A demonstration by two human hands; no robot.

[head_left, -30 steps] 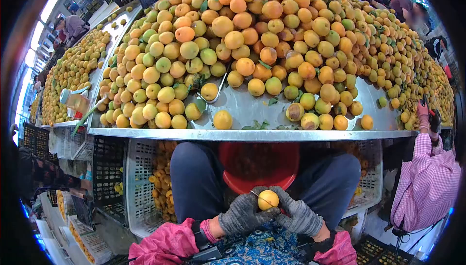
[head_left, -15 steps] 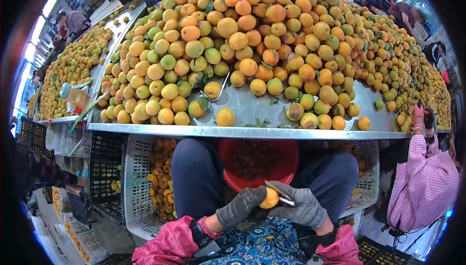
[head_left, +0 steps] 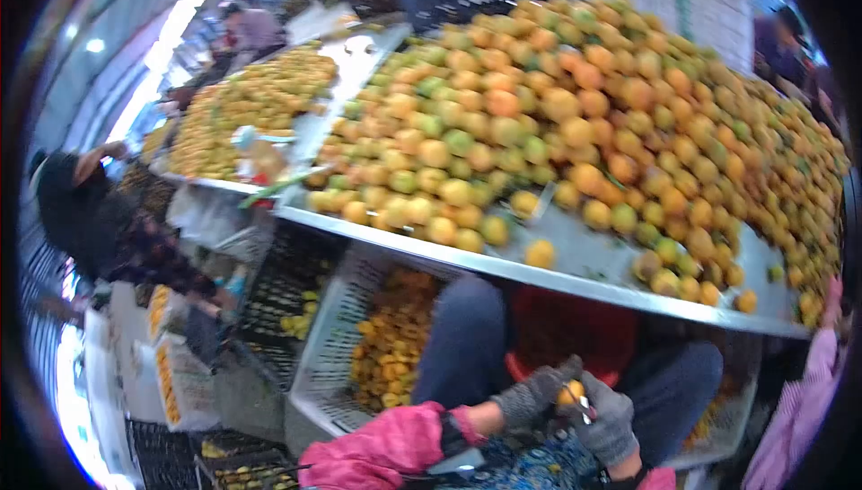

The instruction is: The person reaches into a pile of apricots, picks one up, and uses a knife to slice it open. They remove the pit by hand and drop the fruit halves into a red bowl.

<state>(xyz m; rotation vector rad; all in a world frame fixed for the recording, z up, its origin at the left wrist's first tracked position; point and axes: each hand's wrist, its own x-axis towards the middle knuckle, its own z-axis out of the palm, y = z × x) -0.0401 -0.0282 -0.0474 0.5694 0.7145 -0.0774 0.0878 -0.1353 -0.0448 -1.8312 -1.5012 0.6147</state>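
At nine o'clock I have a co-worker [head_left: 108,229] in dark clothing, one arm raised to the head. Toward ten o'clock, a second tabletop [head_left: 352,68] carries a spread of yellow fruits [head_left: 256,108], with a bottle [head_left: 260,156] on its near edge. At eight o'clock I see a black crate [head_left: 289,283] with some yellow pieces at its bottom, and next to it, at seven, a white crate [head_left: 325,355] piled with orange-yellow pieces [head_left: 395,337].

At five o'clock I find the left hand [head_left: 536,391], gray-gloved, its fingers pinching a small yellow fruit [head_left: 570,392] between the two hands, above the lap. The right hand [head_left: 611,423], also gloved, sits just right of that fruit, fingers curled around a shiny metal tool [head_left: 587,411]; blur keeps me from telling whether its edge touches the fruit. Just beyond the hands, at four o'clock, stands a red basin [head_left: 534,355] between the knees.

From one to three o'clock, a large heap [head_left: 575,122] of yellow, orange and greenish fruits covers much of the metal tabletop [head_left: 570,229]. Farthest right, at four o'clock, I catch a checked pink sleeve [head_left: 799,409].
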